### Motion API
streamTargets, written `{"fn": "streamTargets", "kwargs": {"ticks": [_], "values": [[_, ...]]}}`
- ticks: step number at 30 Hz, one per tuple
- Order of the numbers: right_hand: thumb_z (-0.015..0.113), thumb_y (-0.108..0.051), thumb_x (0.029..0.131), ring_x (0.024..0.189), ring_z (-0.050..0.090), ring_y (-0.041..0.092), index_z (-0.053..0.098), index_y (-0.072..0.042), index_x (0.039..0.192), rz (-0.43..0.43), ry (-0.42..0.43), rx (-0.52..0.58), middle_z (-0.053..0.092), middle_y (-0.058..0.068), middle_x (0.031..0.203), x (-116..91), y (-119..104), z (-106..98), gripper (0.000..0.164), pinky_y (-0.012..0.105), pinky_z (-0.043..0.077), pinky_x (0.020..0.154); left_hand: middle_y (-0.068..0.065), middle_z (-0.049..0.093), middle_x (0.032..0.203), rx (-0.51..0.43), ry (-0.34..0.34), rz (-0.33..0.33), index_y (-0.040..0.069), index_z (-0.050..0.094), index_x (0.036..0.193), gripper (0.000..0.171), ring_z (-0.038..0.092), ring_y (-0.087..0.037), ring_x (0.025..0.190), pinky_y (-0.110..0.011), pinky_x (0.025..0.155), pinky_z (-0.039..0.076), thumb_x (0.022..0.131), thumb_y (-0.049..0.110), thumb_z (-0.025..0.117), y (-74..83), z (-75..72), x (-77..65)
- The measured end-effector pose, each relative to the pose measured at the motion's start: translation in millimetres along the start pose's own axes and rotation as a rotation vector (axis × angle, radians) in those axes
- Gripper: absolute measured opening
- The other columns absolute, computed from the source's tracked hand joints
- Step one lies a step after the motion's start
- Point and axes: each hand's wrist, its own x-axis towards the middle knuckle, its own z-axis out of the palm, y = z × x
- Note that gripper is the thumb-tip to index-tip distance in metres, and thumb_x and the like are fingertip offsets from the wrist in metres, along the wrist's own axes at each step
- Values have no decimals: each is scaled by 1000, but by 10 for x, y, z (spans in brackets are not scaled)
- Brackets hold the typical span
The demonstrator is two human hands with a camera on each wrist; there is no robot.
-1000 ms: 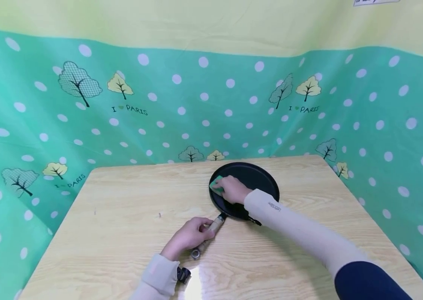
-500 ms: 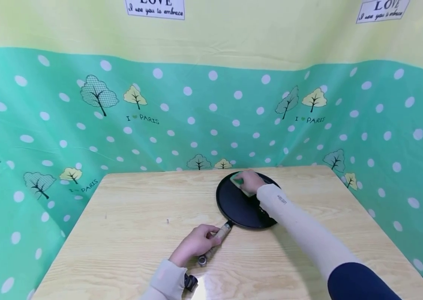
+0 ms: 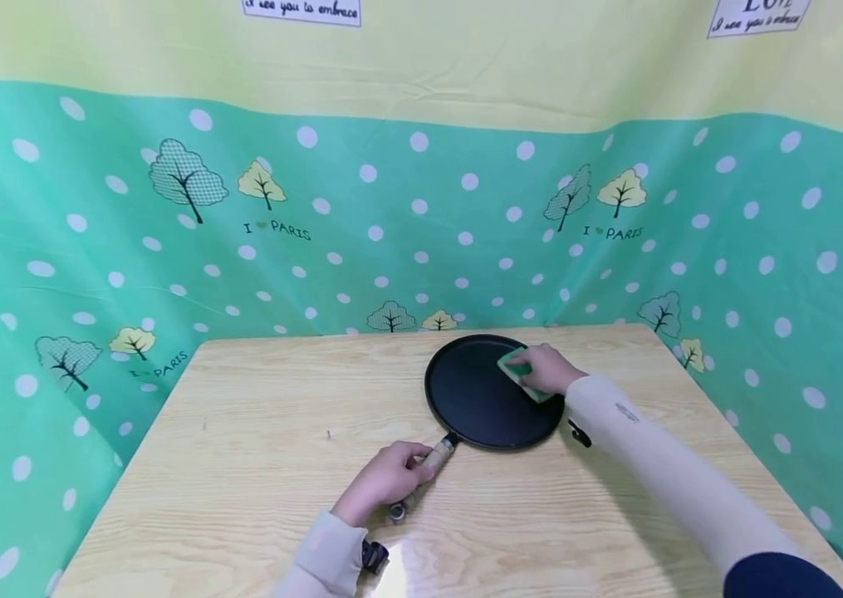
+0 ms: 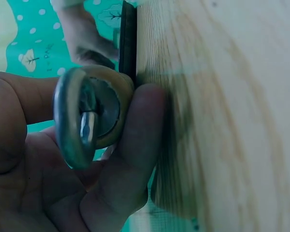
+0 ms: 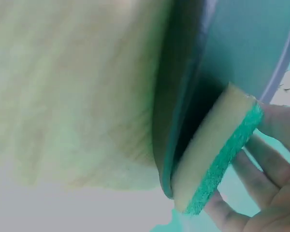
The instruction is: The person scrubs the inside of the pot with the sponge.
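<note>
A flat round black pan (image 3: pixel 473 399) lies on the table, its wooden handle (image 3: pixel 436 457) pointing toward me. My left hand (image 3: pixel 389 475) grips that handle; in the left wrist view a metal ring (image 4: pixel 67 118) at the handle's end sits between the thumb and fingers. On the right side of the pan, my right hand (image 3: pixel 551 370) holds a sponge (image 5: pixel 217 150) against the cooking surface. The sponge is pale yellow with a green scouring layer. That green side faces the palm, and the yellow side meets the pan by its rim.
The pale wooden table (image 3: pixel 279 415) extends to both sides of the pan. Behind it hangs a green and yellow curtain (image 3: pixel 361 199) with white dots and trees, which also covers the left and right sides.
My right hand has wiped the sponge from the pan's left side across the far part to its right side. My left hand stays on the handle. The head view has shifted slightly.
</note>
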Motion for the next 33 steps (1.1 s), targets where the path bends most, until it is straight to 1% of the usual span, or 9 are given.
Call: {"fn": "streamTargets", "kwargs": {"ticks": [2,5,8,11,16,21,26,29,33], "values": [[75,-1,94,131,58,44,68,-4,139,-22,6,-17,61,23,145,-115,-12,29,46,43,56,87,-4,67,93,-3,-2,-2,-2,70,131,37,58,-17,80,-33,70,49,98,15,73,-7,5,3],[75,0,94,135,55,45,67,-3,139,-64,6,-17,60,24,146,-286,-26,90,46,49,54,97,-3,66,93,-17,-11,-15,-1,70,132,37,58,-17,80,-33,70,48,98,15,73,-16,18,21],[75,1,94,137,53,47,67,-1,139,-112,12,-26,59,25,146,-441,-55,145,45,56,49,106,-4,67,93,-39,-22,-11,-2,69,132,37,59,-17,79,-34,69,49,98,13,72,-18,28,39],[76,2,93,136,53,48,69,-1,137,-136,28,-19,60,25,145,-558,-104,180,44,59,46,108,-4,68,93,-53,-32,-10,-2,69,132,37,61,-17,80,-34,69,51,99,13,72,-14,25,58],[76,2,93,135,55,48,70,1,134,-179,41,21,61,26,143,-664,-238,230,42,58,49,106,-4,69,94,-52,-42,-19,-2,69,133,38,61,-16,82,-34,71,51,99,13,73,-11,-4,67],[76,2,94,136,55,47,71,-1,134,-231,24,68,61,24,144,-685,-401,274,41,57,49,106,-3,68,92,-52,-38,-23,-2,68,133,38,60,-16,80,-34,70,50,98,13,73,0,-59,55],[76,1,94,132,59,43,72,-2,133,-327,3,80,63,22,142,-671,-570,355,39,56,50,104,-3,67,91,-63,-45,-14,-3,68,133,39,60,-15,79,-33,70,49,98,13,73,1,-60,57],[76,1,95,132,60,39,73,-4,132,-365,-9,90,64,19,142,-608,-692,421,37,54,51,104,-3,67,89,-68,-48,-8,-4,68,133,39,60,-15,77,-32,68,49,98,13,73,-4,-45,64],[74,0,96,135,59,35,74,-7,132,-372,-21,90,64,14,143,-430,-875,498,36,50,50,106,-2,67,87,-77,-49,-9,-4,68,131,38,60,-15,74,-31,66,49,98,13,73,-29,-38,74]]}}
